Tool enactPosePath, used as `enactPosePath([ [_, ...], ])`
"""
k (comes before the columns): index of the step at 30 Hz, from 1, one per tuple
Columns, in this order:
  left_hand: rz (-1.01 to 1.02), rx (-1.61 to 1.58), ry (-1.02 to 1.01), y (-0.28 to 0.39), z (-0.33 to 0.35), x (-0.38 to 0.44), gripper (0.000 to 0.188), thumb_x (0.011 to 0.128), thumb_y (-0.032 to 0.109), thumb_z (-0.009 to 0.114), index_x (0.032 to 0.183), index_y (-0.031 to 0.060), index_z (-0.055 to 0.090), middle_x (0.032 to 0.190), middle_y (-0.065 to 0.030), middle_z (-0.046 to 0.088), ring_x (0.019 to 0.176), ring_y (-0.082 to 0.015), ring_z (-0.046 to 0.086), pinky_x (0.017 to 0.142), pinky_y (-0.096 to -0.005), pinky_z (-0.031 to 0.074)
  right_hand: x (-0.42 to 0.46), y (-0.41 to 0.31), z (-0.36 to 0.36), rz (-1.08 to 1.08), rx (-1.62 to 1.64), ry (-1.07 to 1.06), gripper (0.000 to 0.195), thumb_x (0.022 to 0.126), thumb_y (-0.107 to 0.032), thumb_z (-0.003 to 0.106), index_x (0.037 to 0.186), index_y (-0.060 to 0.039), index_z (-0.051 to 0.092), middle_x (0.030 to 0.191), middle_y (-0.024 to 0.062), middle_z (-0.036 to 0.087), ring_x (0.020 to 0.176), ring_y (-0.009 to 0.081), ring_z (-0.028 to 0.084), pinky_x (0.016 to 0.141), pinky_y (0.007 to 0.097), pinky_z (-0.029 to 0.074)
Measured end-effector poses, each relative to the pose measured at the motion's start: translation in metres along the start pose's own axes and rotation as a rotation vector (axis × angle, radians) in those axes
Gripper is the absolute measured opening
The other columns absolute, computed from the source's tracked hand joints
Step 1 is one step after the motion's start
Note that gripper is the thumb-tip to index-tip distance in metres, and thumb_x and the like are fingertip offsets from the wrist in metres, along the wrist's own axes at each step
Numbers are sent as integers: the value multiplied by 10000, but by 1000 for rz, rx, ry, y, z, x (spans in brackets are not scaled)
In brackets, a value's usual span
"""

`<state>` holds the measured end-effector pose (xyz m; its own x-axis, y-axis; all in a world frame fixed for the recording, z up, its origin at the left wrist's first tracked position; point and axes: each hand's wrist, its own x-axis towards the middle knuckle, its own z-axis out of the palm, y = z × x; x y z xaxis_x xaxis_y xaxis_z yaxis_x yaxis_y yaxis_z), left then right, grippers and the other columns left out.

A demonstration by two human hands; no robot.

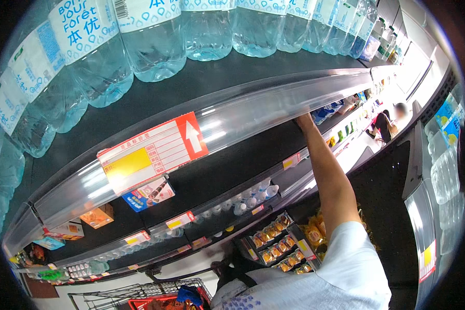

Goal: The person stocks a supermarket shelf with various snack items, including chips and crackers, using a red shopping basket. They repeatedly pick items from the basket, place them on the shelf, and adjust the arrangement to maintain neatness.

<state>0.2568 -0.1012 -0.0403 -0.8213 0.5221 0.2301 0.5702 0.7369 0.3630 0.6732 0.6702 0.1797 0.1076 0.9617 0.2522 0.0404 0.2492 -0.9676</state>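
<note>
My right arm reaches up and away, and my right hand (304, 119) goes in under the clear front strip (252, 108) of a black upper shelf (240, 71). The strip hides its fingers, so what they touch cannot be seen. Nearest to it, on the level below, lie blue-and-white packages (327, 110). My left hand is out of view. Large clear water bottles (155, 54) with white-and-blue labels stand in a row on the upper shelf. A red-and-white price card (153, 151) with a white arrow is fixed to the strip.
Below are a blue snack box (149, 193), an orange box (97, 216) and small bottles (250, 201). A rack of packaged snacks (273, 232) and a wire cart (139, 292) with a red basket (137, 304) stand low. Bottles (445, 176) line the right; a person (387, 120) is farther off.
</note>
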Motion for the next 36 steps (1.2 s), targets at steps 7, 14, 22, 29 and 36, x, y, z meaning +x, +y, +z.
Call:
enactPosePath([
  [7,320,68,8,-3,-12,-4,220,931,234,674,1118,122,711,1034,-84,730,731,-243,703,573,-349,570,-6,-5,2,-48,-165,-56,474,946,-265,666,1307,-3,505,1189,132,609,1056,224,567,936,362,445],
  [14,-383,-662,-241,59,-31,7,216,984,214,622,1104,60,713,940,-135,742,753,-253,698,646,-331,557,27,-19,3,-132,-379,-104,388,944,-199,666,1253,-3,539,1133,127,629,996,223,585,892,358,466],
  [22,-408,-784,-184,45,-16,-5,177,1001,157,596,918,5,633,786,-54,660,612,-83,538,527,-261,445,21,-29,-15,-221,-461,-214,292,941,-123,666,1191,-2,577,1069,122,652,928,223,605,842,353,490],
  [29,-404,-895,-193,96,-30,19,155,997,116,611,1032,-26,662,849,-81,701,769,-120,669,679,-246,538,-41,-64,-10,-538,-510,-320,213,939,-57,666,1137,-2,610,1013,117,673,868,222,622,798,349,511],
  [36,-133,-814,-75,188,-116,63,280,901,58,702,1168,-7,644,1013,-111,700,930,-178,680,770,-298,547,-208,-191,65,-617,-578,-472,96,949,-72,635,945,13,590,863,81,569,808,162,556,739,294,466],
])
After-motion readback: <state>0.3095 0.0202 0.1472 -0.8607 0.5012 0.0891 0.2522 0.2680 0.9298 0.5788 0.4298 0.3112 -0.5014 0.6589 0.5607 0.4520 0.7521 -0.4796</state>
